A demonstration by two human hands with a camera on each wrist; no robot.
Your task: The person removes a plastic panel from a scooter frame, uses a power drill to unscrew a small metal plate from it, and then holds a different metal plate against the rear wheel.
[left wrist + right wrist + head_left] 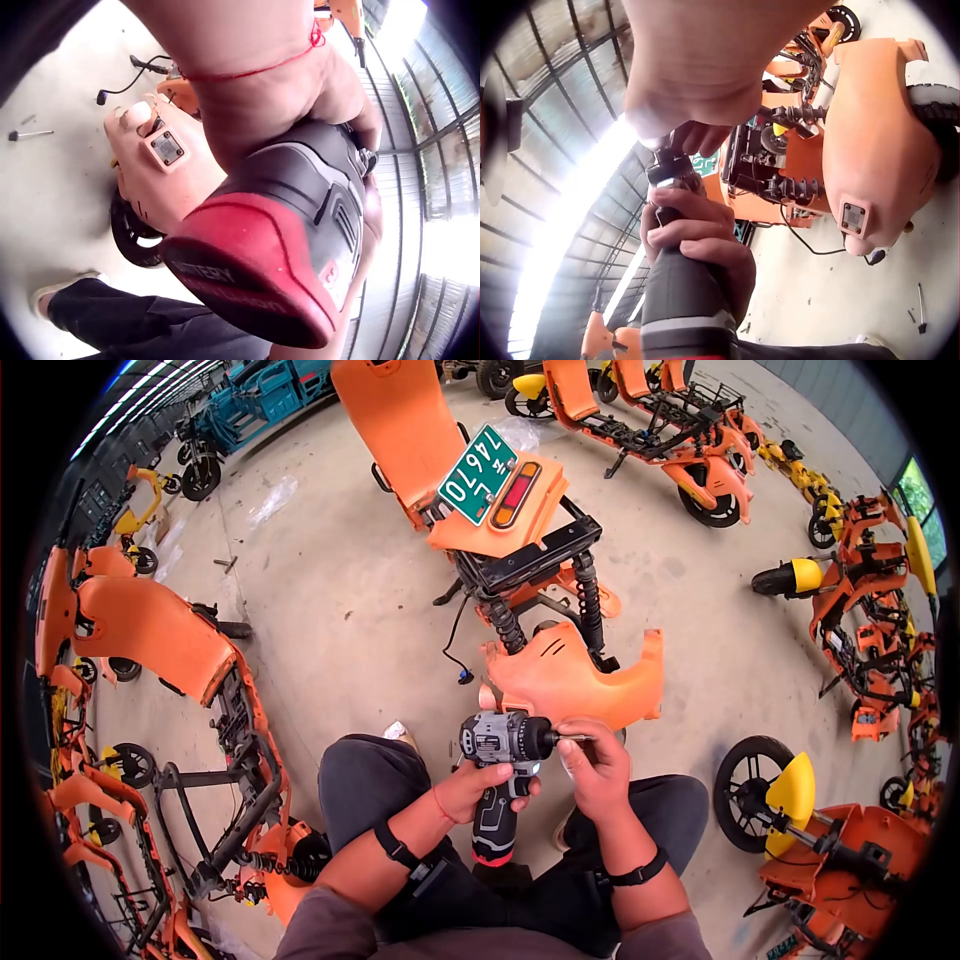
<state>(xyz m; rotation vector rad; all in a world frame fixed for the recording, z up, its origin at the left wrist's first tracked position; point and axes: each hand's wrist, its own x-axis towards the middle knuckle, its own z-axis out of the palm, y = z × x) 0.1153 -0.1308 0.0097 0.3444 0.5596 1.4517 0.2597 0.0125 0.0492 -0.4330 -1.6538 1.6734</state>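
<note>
A grey and black cordless drill (497, 740) is held over the lap, its chuck pointing right. My left hand (468, 790) grips it by the handle, fingers wrapped round the front. In the left wrist view the battery (247, 247) shows a red band and a black base. My right hand (598, 768) is at the chuck and pinches the thin metal bit (574, 737) between thumb and fingers. Just beyond the drill, an orange fender panel (575, 675) covers the wheel of an orange scooter (490, 550) with a green number plate (478, 475).
A black cable (455, 663) with a blue plug hangs from the scooter to the floor. Another orange frame (215, 760) stands at left, and a wheel with a yellow fender (795, 805) at right. On the floor lies a screwdriver (922, 309). More scooters line both sides.
</note>
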